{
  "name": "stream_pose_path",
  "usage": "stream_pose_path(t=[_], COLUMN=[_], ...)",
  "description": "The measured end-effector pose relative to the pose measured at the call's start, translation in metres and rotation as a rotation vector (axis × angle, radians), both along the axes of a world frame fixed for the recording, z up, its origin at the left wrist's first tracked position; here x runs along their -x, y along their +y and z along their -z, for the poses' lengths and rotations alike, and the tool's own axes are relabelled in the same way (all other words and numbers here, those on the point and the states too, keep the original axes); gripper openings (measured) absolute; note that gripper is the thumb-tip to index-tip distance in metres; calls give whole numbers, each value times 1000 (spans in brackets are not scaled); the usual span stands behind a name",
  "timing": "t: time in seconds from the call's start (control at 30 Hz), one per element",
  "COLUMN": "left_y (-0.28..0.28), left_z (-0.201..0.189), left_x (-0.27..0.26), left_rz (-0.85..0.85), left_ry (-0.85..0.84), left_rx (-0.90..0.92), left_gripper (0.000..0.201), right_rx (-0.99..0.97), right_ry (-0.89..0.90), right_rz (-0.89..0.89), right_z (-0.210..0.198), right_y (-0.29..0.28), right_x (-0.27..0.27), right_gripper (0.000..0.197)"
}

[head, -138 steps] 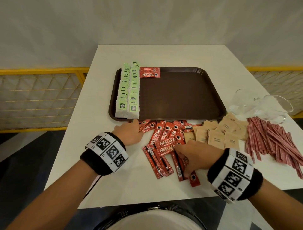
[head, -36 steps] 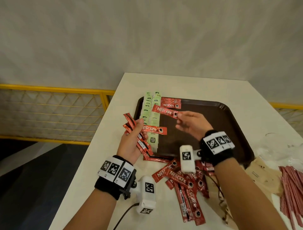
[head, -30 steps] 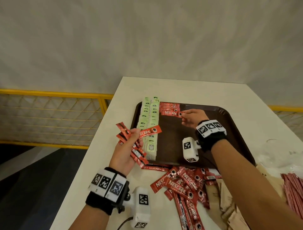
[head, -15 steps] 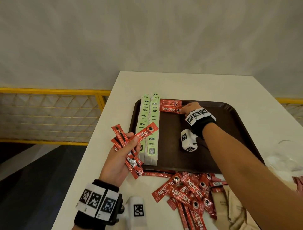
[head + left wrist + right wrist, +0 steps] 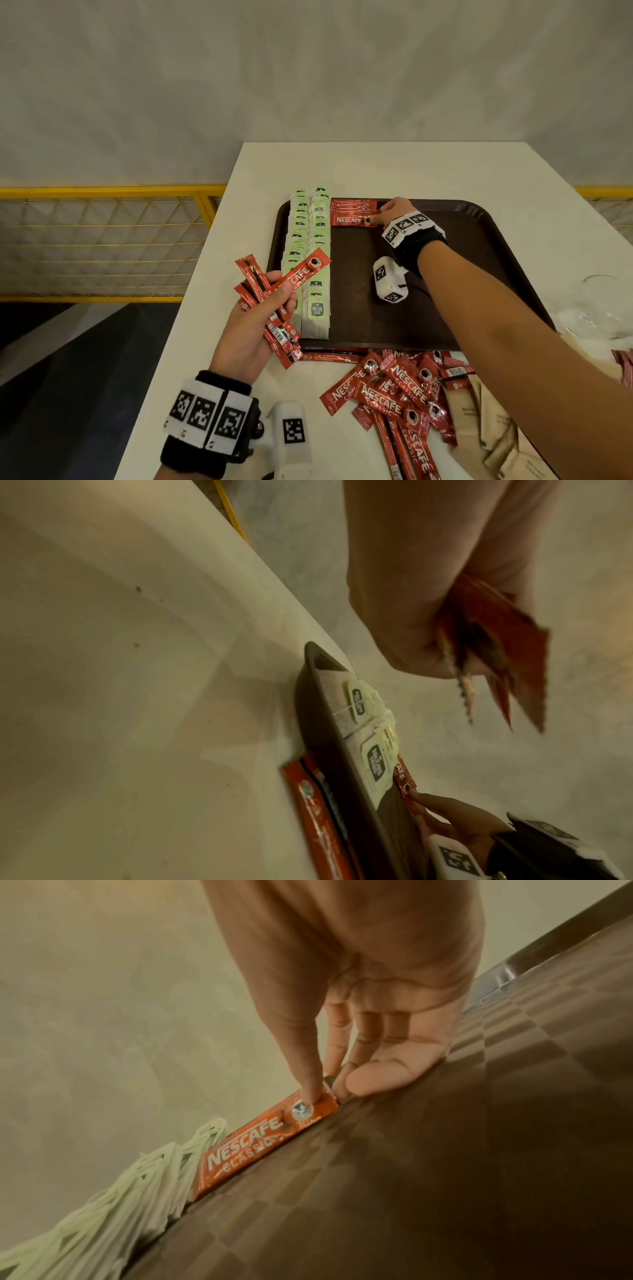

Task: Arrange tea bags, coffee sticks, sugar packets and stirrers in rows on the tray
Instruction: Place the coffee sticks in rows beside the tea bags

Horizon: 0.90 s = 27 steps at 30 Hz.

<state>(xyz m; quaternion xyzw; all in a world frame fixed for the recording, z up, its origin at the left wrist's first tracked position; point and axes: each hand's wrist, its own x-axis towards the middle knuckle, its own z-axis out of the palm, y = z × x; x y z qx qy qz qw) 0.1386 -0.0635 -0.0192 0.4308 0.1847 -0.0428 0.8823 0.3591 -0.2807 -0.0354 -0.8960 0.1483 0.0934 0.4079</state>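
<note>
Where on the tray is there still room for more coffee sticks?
The tray is bare and brown right of the tea bags and nearer than the coffee sticks under the right hand. Its left edge is full of tea bags. The table in front is crowded with the loose pile.

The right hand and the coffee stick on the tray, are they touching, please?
Touching: the right wrist view shows the right hand with a fingertip pressed on the coffee stick.
</note>
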Motion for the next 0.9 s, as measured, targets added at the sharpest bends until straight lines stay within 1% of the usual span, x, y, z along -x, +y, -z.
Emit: stream_pose_path(t=[0.1, 0.17, 0.23, 0.33, 0.4, 0.47, 0.5, 0.57, 0.63, 0.67, 0.73, 0.83, 0.9], left_y=[-1, -1, 0, 1, 1, -1, -2, -4, -5, -6, -7, -8, -8], left_z=[-1, -1, -3, -6, -9, -12, -13, -14, -16, -16, -17, -18, -17], left_x=[0, 0, 0, -2, -2, -3, -4, -7, -9, -9, -10, -9, -9], left_rz=[9, 19, 29, 47, 70, 91, 96, 100, 104, 106, 92, 72, 45], left_ry=[11, 11, 9, -10, -22, -28, -26, -26, -35, -41, -55, -76, -68], left_rx=[-8, -20, -29, -25, -42, -85, -109, -152, -185, -199, -208, -133, -89], left_gripper=[19, 23, 26, 19, 17, 16, 17, 20, 26, 28, 28, 25, 20], right_rx=[-6, -12, -22, 4, 29, -42, -123, -311, -423, -459, -510, -591, -716], right_ry=[-6, -18, -25, -124, -244, -300, -277, -141, 22, 70, 75, 66, 104], right_rz=[-17, -6, 25, 48, -8, -151, -256, -512, -745, -812, -837, -731, -665], right_z=[2, 4, 6, 0, -15, -37, -49, -67, -77, -77, -74, -68, -64], right_y=[-1, -3, -6, -7, -5, 3, 8, 19, 26, 27, 28, 21, 13], right_x=[-2, -3, 0, 7, 17, 37, 50, 79, 105, 114, 124, 127, 127], right_gripper=[37, 32, 21, 34, 33, 33, 33, 30, 25, 20, 13, 13, 15])
